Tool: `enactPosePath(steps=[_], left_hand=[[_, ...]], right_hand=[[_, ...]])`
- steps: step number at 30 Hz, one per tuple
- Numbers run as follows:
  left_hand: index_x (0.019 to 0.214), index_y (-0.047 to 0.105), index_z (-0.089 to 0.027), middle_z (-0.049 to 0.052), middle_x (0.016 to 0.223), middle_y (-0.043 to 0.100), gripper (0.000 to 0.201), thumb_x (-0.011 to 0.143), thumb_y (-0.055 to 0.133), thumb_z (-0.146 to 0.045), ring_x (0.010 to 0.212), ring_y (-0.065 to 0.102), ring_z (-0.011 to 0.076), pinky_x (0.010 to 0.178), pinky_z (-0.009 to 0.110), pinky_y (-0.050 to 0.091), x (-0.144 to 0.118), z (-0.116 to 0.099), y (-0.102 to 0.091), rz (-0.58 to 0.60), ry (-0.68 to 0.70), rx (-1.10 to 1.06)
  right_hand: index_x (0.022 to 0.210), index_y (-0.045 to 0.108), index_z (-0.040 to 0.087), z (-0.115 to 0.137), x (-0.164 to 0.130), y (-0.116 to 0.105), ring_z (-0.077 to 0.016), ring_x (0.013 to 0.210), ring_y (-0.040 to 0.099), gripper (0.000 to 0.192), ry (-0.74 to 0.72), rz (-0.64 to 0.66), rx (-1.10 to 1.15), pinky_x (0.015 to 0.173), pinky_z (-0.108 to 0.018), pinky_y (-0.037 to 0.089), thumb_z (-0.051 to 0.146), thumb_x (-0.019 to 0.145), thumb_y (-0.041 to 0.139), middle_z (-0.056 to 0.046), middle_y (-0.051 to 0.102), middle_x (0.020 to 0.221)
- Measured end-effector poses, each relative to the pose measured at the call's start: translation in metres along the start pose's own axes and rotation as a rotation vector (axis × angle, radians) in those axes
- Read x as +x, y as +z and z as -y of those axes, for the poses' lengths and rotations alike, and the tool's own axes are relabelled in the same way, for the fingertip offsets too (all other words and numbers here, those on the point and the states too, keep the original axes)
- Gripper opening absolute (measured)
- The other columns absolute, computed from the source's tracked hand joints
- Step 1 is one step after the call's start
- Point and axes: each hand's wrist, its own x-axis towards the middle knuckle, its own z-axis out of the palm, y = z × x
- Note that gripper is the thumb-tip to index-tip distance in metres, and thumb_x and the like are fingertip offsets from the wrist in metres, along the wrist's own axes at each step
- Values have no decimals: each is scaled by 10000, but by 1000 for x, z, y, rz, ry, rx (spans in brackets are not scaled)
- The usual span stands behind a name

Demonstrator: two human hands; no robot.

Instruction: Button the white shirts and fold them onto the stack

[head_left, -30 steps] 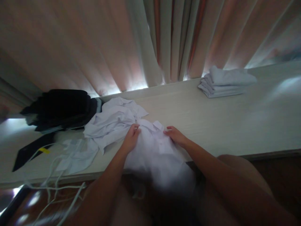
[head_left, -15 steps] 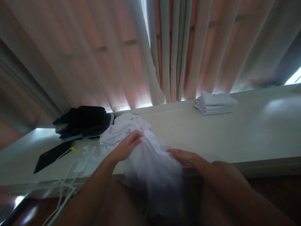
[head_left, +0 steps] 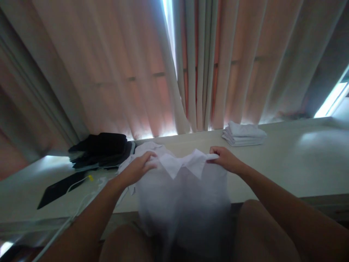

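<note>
A white collared shirt (head_left: 182, 189) hangs spread between my hands, its collar points facing me and its lower part dropping over the table's front edge. My left hand (head_left: 143, 165) pinches one shoulder beside the collar. At the other shoulder, my right hand (head_left: 223, 159) grips the cloth between thumb and fingers. Behind the left side of the shirt lies more crumpled white cloth (head_left: 149, 146) on the table. The shirt's bottom is blurred and dark between my knees.
Folded white clothes (head_left: 244, 134) are stacked at the back right of the pale table (head_left: 289, 163). A pile of dark folded clothes (head_left: 102, 149) stands at the back left. In front of it lie a flat black object (head_left: 58, 189) and a white cable (head_left: 58, 234). Curtains (head_left: 122, 65) hang behind.
The bunched white cloth has been opened out into a shirt held by its shoulders. My right hand has risen and taken hold near the collar; the left has moved slightly left.
</note>
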Motion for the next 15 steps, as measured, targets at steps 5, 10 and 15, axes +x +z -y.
enactPosePath(steps=[5,10,15], left_hand=[[978,700,-238,56,1083,720,325,874,541,-501,1003,622,274,949,339,441,20,10,-10,-126,11,14],[679,669,-225,50,803,700,297,805,584,-480,790,606,248,823,343,459,34,38,34,87,-44,-33],[657,677,-239,6,682,667,255,643,740,-485,774,603,246,720,303,464,30,45,42,264,-137,-216]], right_hand=[[785,576,197,21,28,-27,-186,754,524,286,-93,-159,-461,671,-274,343,466,833,659,-33,613,794],[629,628,177,-29,37,-23,-213,724,572,354,94,77,-627,658,-301,338,476,810,683,-81,656,720],[705,666,177,-58,29,-41,-232,773,605,320,75,37,-696,688,-313,365,443,875,606,-83,685,778]])
